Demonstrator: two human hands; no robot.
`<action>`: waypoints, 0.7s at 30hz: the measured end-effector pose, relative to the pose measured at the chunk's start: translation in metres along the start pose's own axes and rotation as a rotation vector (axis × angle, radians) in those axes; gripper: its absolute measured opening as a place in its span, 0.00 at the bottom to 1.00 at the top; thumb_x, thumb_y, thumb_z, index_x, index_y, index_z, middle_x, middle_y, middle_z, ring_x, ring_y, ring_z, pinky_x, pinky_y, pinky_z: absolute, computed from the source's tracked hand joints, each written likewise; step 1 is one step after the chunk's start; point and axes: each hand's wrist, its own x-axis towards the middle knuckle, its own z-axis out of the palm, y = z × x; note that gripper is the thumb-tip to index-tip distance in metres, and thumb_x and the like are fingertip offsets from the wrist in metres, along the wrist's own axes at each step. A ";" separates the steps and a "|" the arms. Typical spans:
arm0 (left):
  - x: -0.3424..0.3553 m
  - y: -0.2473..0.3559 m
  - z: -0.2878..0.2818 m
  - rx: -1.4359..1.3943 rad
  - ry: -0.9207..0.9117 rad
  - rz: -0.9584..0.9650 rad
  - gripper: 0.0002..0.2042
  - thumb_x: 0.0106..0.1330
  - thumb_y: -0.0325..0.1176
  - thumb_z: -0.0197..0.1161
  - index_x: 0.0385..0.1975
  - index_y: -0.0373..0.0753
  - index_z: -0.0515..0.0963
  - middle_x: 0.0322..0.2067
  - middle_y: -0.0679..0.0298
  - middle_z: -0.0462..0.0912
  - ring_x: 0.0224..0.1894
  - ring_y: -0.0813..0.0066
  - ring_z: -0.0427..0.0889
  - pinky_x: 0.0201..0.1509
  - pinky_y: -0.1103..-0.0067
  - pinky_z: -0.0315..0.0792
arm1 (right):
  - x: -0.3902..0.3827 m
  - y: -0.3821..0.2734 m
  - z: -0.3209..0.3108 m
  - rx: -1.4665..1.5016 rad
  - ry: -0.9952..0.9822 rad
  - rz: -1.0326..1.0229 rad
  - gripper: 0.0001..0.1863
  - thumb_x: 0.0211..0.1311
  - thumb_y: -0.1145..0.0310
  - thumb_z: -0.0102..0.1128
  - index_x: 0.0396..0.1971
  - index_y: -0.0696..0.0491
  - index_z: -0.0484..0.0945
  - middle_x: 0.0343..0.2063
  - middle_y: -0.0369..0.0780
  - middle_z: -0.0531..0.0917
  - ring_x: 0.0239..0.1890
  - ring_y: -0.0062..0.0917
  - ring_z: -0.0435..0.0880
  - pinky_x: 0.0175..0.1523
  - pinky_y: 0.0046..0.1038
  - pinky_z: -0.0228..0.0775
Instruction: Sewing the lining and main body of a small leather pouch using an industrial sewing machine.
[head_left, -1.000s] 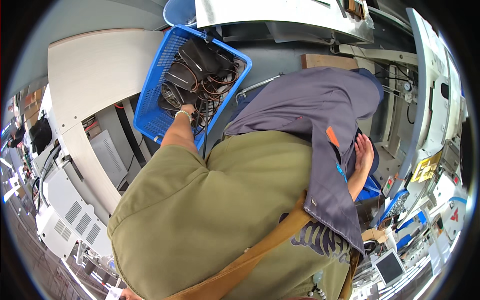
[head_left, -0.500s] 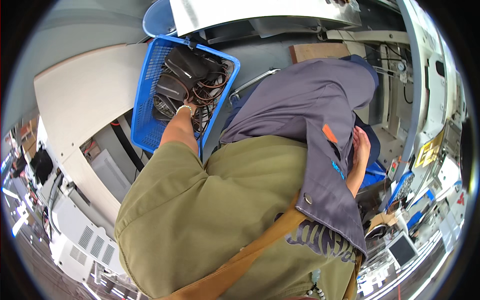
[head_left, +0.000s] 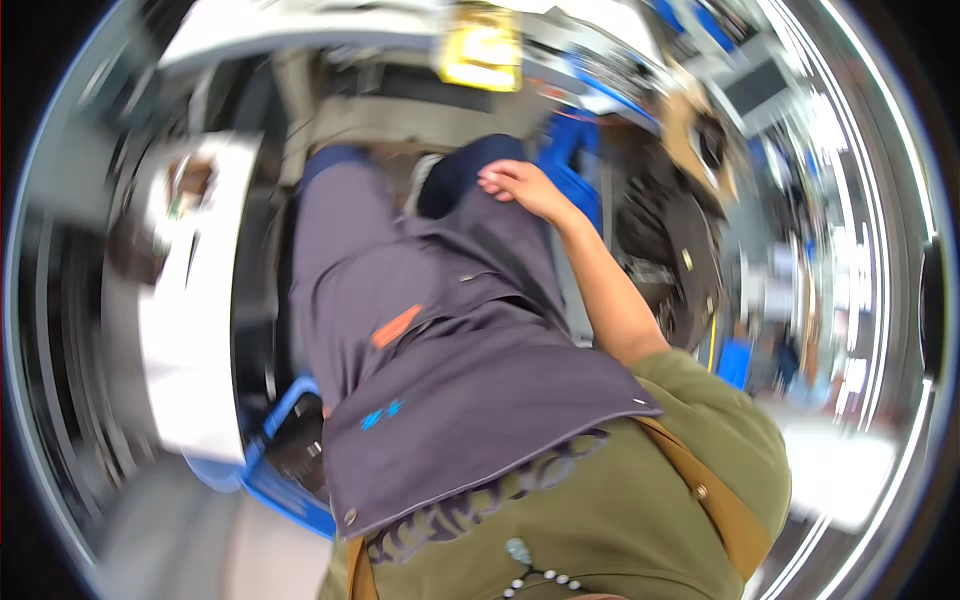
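My right hand (head_left: 517, 189) hangs over my right knee, above the grey apron (head_left: 470, 370) on my lap. Its fingers are loosely curled and a little apart, with nothing seen in them. My left hand is out of sight behind the apron's left side, where the blue plastic basket (head_left: 285, 497) shows in part. Dark things lie in this basket, too blurred to name.
A white table (head_left: 195, 370) stands to my left with small blurred things on it. Ahead is a pale machine frame (head_left: 390, 120) with a yellow sign (head_left: 481, 48). A dark brown chair or bag (head_left: 690, 260) and a blue object (head_left: 572, 165) are at right.
My view has swung to the right, smearing the picture. The basket has shifted to the lower left, and my left hand, earlier among black pouches and cables in it, has gone from sight.
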 end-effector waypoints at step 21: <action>-0.036 -0.062 -0.072 -0.191 0.186 0.105 0.22 0.71 0.52 0.59 0.51 0.40 0.80 0.51 0.50 0.85 0.55 0.43 0.82 0.57 0.57 0.77 | -0.299 0.155 -0.346 -0.629 0.754 0.532 0.39 0.54 0.55 0.70 0.65 0.59 0.73 0.55 0.51 0.83 0.57 0.39 0.82 0.63 0.39 0.73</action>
